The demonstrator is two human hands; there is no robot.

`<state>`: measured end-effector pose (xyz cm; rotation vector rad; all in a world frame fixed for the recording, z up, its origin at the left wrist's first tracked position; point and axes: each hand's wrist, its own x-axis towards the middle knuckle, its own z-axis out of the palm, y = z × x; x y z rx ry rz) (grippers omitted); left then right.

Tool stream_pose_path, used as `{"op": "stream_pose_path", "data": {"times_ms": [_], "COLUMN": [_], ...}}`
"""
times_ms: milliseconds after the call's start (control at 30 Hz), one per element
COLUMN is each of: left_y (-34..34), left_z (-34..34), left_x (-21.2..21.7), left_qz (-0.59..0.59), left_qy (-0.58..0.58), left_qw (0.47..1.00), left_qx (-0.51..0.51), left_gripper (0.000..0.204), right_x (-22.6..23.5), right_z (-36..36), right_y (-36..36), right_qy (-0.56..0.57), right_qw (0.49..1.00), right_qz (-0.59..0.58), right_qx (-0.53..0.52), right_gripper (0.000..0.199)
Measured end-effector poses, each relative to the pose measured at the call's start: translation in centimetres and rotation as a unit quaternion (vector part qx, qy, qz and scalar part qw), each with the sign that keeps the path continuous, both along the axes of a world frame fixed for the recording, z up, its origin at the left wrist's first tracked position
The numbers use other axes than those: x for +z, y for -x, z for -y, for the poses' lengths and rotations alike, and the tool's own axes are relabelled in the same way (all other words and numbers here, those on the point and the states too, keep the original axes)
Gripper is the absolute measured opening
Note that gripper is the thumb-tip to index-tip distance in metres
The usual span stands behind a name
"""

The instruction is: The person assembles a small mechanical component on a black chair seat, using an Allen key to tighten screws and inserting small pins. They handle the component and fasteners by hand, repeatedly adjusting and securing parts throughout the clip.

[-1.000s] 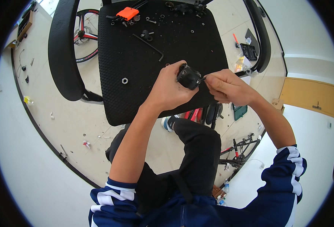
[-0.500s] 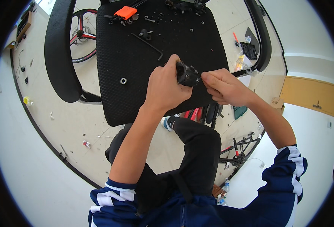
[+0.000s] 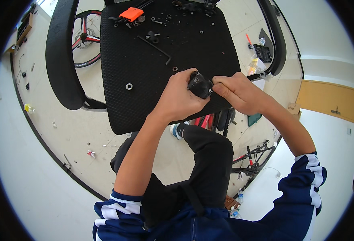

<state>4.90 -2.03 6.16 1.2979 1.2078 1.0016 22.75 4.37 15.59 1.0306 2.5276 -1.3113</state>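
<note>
My left hand (image 3: pixel 179 96) is wrapped around a chunky black bike part (image 3: pixel 200 85) that looks like a stem clamp, held over the near part of the seat. Pinched fingers of my right hand (image 3: pixel 240 93) meet the part's right end; whatever they grip is hidden. On the black chair seat (image 3: pixel 116 106) lie a long black hex key (image 3: pixel 157 50), a silver hex nut (image 3: pixel 129 86) and a small ring (image 3: pixel 175 69) just beyond my left hand. Farther off are a small black piece with a bolt (image 3: pixel 152 37) and an orange hex key holder (image 3: pixel 132 14).
Black armrests (image 3: pixel 62 56) flank the seat. More dark parts (image 3: pixel 195 7), bolts and washers lie along its far edge. A red-and-black wheel (image 3: pixel 85 38) is on the floor at left. To the right are an opened black tool case (image 3: pixel 262 53) and a bike frame (image 3: pixel 251 158).
The black part has turned in my left hand, so its round opening no longer faces up. Both hands have shifted slightly, and a small ring now shows beyond my left hand.
</note>
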Motion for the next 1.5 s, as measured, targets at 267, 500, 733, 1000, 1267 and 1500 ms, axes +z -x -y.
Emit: {"op": "stream_pose_path", "data": {"times_ms": [267, 500, 733, 1000, 1267, 1500], "left_y": [-1.7, -1.5, 0.4, -0.2, -2.6, -2.3], "left_z": [0.0, 1.4, 0.7, 0.5, 0.7, 0.5], "left_x": [-1.8, -1.2, -0.1, 0.1, -1.0, -3.2], "left_qz": [-0.334, -0.195, 0.176, 0.255, -0.04, -0.284], "left_qy": [-0.024, -0.115, 0.063, 0.197, 0.095, 0.0], "left_qw": [0.935, 0.966, 0.979, 0.944, 0.994, 0.951], "left_qx": [0.12, 0.124, 0.076, -0.077, 0.019, 0.121], "left_gripper": [0.038, 0.042, 0.049, 0.053, 0.051, 0.042], "right_x": [-4.7, -5.6, -4.3, -3.9, -4.8, -3.3], "right_z": [1.5, 1.2, -1.0, -1.5, -1.9, -0.9], "right_y": [0.6, 0.0, -0.3, -1.2, -0.7, 5.0], "right_qy": [0.156, 0.236, 0.164, 0.148, -0.196, -0.046], "right_qw": [0.948, 0.907, 0.951, 0.963, 0.976, 0.953], "right_qz": [0.05, 0.05, -0.008, -0.041, 0.032, 0.281], "right_qx": [-0.272, -0.345, -0.263, -0.221, 0.091, -0.105], "right_gripper": [0.044, 0.042, 0.05, 0.048, 0.042, 0.049]}}
